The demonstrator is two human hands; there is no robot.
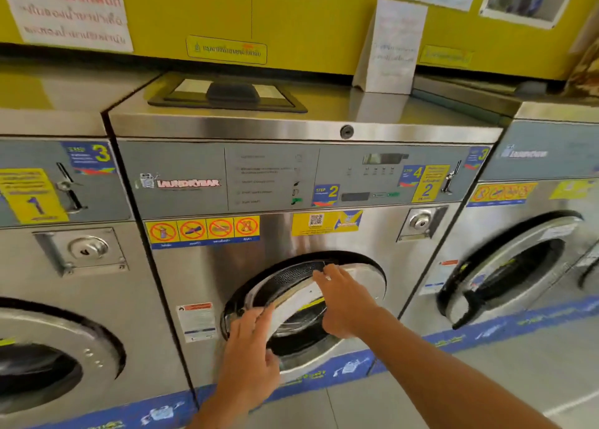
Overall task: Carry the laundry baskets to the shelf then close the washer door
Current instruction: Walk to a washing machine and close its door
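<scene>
Right hand (343, 302) flat, left hand (251, 357) fingers spread, both pressing round steel-rimmed washer door (363, 279)

washer door (324, 302) on middle washer (207, 266), washers either side

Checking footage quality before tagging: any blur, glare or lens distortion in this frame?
Head view: wide-angle bending curves the yellow wall and washer top; motion blur smears the right-hand washer and the wall signs; soft glare streaks the steel front around the washer door; left hand and right hand fairly sharp.
</scene>
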